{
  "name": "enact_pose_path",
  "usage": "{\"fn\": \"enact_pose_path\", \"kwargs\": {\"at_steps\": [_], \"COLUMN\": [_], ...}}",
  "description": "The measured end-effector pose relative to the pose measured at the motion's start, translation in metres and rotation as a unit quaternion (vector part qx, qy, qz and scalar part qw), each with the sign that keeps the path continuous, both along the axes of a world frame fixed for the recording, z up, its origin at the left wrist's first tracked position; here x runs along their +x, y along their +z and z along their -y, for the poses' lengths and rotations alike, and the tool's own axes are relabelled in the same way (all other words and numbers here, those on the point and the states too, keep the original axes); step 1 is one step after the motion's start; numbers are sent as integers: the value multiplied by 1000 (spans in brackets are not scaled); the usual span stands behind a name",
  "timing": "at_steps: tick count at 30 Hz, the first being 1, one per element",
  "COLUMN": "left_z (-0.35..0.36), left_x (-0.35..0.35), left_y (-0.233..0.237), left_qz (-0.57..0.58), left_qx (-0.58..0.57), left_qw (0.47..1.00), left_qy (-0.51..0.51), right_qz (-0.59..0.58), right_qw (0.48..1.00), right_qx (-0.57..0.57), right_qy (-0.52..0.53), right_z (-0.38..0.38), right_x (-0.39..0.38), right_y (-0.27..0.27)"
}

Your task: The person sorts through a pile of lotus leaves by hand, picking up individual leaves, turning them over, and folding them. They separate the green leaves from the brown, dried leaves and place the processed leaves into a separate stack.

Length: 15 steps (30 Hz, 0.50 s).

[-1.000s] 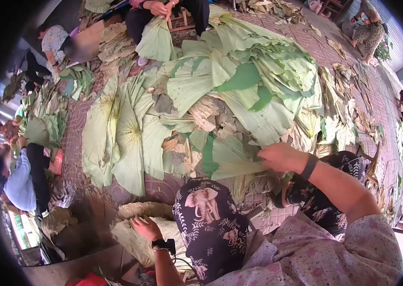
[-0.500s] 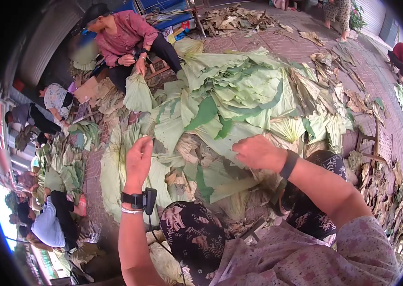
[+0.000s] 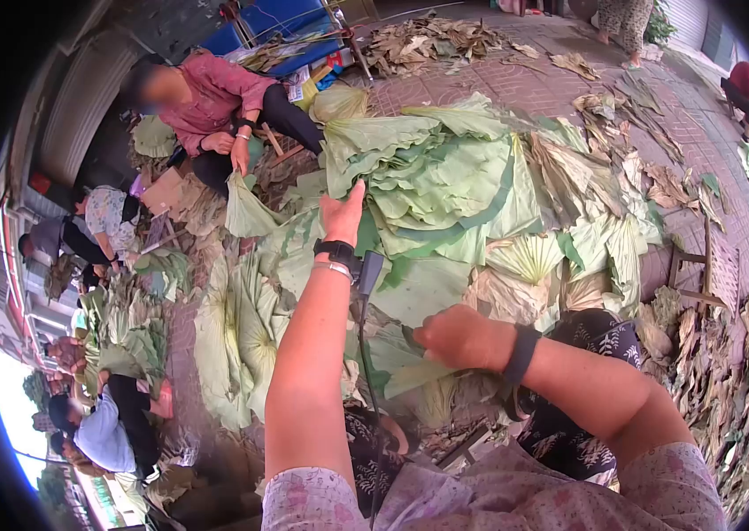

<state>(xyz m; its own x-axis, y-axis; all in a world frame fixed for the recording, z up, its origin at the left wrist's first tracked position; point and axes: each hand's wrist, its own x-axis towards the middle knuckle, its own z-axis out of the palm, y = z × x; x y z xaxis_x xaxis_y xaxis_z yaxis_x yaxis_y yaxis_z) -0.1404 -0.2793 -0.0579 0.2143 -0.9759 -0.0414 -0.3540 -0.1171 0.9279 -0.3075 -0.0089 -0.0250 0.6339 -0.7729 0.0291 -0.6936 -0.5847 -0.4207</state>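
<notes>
The left hand (image 3: 342, 215) has reached farther up the lotus-leaf heap (image 3: 445, 173), fingers spread, while the right hand (image 3: 450, 338) pinches a folded leaf (image 3: 405, 376) at the heap's near edge; peeling one leaf gently by its rim should avoid tearing.

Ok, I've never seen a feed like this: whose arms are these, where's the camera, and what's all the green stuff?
There is no machine here: the arms belong to a person wearing a camera on the head, looking forward and down, so the round picture is their own view. The left hand is open and stretched out over a pile of green lotus leaves on the brick paving. The right hand is closed on the edge of a folded leaf nearer the body. Dried brown leaves lie around the pile. The person in a pink shirt sitting across the pile is somebody else.
</notes>
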Motion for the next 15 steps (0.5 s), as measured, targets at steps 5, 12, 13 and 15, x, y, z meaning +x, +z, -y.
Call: {"fn": "enact_pose_path", "kwargs": {"at_steps": [5,12,13,15], "left_z": [23,69,83,96], "left_x": [-20,-37,-34,-29], "left_y": [12,-26,-41,-55], "left_qz": [-121,-88,-31,56], "left_qx": [57,-3,-22,-37], "left_qw": [990,996,999,998], "left_qy": [41,-6,-8,-4], "right_qz": [-27,-44,-41,-35], "right_qw": [999,998,998,998], "right_qx": [12,21,21,27], "right_qy": [20,35,35,33], "right_z": [-2,-7,-7,-6], "right_x": [-3,-2,-2,-3], "right_y": [1,4,4,8]}}
